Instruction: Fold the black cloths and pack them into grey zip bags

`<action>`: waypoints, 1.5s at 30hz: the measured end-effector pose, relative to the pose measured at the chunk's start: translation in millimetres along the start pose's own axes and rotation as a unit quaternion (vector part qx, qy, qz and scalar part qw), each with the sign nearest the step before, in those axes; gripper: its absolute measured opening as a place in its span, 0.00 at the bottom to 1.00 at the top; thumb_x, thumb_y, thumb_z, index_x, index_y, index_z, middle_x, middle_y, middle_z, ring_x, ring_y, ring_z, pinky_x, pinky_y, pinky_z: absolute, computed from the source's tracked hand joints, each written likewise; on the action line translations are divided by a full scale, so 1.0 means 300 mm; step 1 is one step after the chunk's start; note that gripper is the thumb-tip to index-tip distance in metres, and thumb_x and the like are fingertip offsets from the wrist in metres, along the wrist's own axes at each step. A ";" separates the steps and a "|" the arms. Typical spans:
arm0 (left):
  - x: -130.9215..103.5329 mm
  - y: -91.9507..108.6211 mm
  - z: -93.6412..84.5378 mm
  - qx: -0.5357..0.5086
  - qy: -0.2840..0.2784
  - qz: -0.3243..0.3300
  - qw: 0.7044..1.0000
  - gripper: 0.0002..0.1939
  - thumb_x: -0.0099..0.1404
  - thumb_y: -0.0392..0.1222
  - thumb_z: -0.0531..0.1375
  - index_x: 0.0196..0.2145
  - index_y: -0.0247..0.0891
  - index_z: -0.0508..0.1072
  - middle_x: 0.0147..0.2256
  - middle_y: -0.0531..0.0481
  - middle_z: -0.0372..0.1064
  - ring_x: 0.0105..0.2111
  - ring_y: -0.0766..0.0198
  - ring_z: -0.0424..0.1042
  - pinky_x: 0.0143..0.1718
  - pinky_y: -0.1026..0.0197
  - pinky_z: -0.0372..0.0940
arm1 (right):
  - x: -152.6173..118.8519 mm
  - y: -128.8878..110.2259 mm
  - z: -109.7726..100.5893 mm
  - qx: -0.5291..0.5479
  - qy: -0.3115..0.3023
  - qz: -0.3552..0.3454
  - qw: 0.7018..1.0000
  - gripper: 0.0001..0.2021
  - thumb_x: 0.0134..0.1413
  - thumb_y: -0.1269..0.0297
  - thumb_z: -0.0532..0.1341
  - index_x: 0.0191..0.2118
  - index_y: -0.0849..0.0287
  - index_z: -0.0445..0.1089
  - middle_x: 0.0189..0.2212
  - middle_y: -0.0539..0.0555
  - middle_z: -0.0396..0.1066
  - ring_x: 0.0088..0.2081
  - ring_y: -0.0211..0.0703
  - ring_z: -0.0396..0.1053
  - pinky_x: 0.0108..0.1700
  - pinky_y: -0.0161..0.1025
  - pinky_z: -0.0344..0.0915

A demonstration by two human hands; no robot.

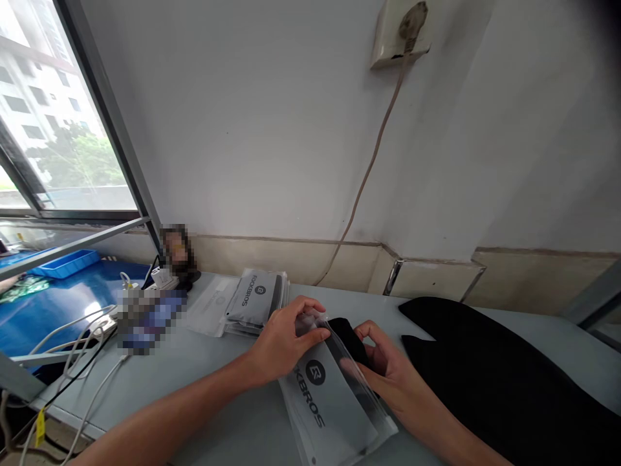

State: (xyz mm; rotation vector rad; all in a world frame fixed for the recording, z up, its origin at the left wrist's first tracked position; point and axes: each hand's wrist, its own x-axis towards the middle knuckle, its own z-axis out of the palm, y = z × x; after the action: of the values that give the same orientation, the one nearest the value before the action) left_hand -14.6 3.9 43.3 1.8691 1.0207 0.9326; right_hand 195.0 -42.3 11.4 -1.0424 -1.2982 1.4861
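Observation:
My left hand [294, 340] pinches the upper edge of a frosted plastic bag [330, 401] printed ROCKBROS, with a clear strip along its right side. At that side my right hand [388, 369] grips a folded piece of black fabric [347, 333], its fingers partly hidden behind the bag's edge. How far the fabric reaches into the bag I cannot tell. Right of my hands lies a large black fabric piece [485, 362] with pointed ends, flat on the grey table [233, 382].
Behind my left hand sits a stack of filled ROCKBROS bags [252, 301], beside a flat clear bag [208, 307]. Cables and a white power strip [162, 279] lie at the left. A blue tray [68, 264] is beyond. A cord [371, 168] hangs from the wall socket.

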 end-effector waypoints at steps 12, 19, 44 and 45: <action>-0.005 0.008 -0.005 -0.004 0.039 -0.008 0.999 0.15 0.68 0.48 0.66 0.51 0.45 0.74 0.47 0.48 0.75 0.49 0.56 0.72 0.49 0.57 0.66 | -0.024 -0.044 -0.003 -0.105 0.112 -0.076 0.985 0.27 0.53 0.42 0.70 0.28 0.52 0.54 0.25 0.42 0.49 0.25 0.36 0.49 0.27 0.34 0.52; -0.007 0.002 -0.002 0.005 0.037 -0.010 0.999 0.16 0.68 0.48 0.66 0.51 0.45 0.74 0.48 0.49 0.75 0.50 0.55 0.72 0.48 0.57 0.66 | -0.012 -0.050 -0.035 -0.143 0.003 -0.043 0.989 0.17 0.59 0.44 0.66 0.41 0.52 0.78 0.35 0.51 0.74 0.36 0.46 0.70 0.39 0.39 0.67; -0.043 -0.022 0.045 0.058 0.093 0.029 0.994 0.38 0.75 0.58 0.57 0.73 0.50 0.45 0.74 0.45 0.42 0.73 0.47 0.44 0.71 0.42 0.50 | -0.013 -0.023 -0.049 -0.023 -0.052 -0.056 0.997 0.44 0.52 0.45 0.73 0.72 0.47 0.58 0.72 0.59 0.59 0.71 0.64 0.56 0.69 0.58 0.59; -0.043 -0.030 0.051 0.006 0.088 0.002 0.996 0.42 0.73 0.58 0.59 0.74 0.49 0.42 0.74 0.42 0.44 0.72 0.46 0.47 0.70 0.43 0.52 | -0.013 -0.027 -0.052 -0.019 -0.038 -0.061 0.997 0.44 0.53 0.46 0.73 0.72 0.46 0.58 0.72 0.58 0.59 0.71 0.64 0.56 0.69 0.58 0.60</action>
State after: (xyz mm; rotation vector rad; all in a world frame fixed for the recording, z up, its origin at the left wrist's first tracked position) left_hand -9.3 -8.7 26.2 1.8247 1.1294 1.1119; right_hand 211.7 -41.6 17.9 -0.9222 -1.4233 1.4263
